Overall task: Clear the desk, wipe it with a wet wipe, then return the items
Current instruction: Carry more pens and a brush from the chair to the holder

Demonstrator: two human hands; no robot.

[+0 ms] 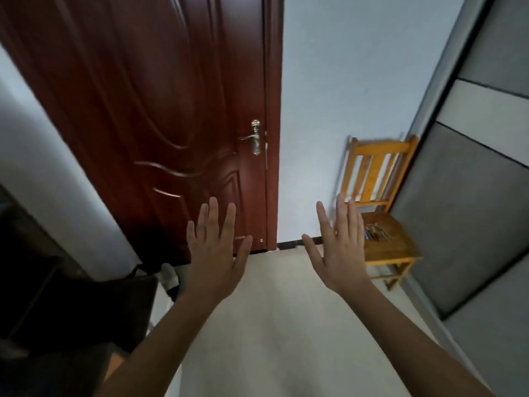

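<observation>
View: head camera, looking forward and down over both arms.
Left hand: the left hand [213, 253] is up in the air, back towards the camera, fingers straight and spread apart, nothing in it.
Right hand: same story for the right hand [340, 250], raised, fingers straight and fanned, thumb out to the side, holding nothing.
Hands together: they hang side by side with a clear gap between them, touching neither each other nor anything else.
Table: the pale beige table [272, 333] runs away below the forearms, and its far edge meets the foot of the door and the wall.
Door: a dark red wooden door [171, 110] stands closed straight ahead, behind the left hand, with a brass lever handle [253, 138] near its right edge.
Chair: a yellow wooden chair [380, 173] stands off the table's far right corner, against the white wall [343, 81].
On the chair seat: a small heap of items [375, 232], one of them blue, too blurred to name.
Left side: a black bag [86, 305] sits low beside the table's left edge.
Right side: grey padded panels [472, 210] line the right of the frame, just beside the chair.
</observation>
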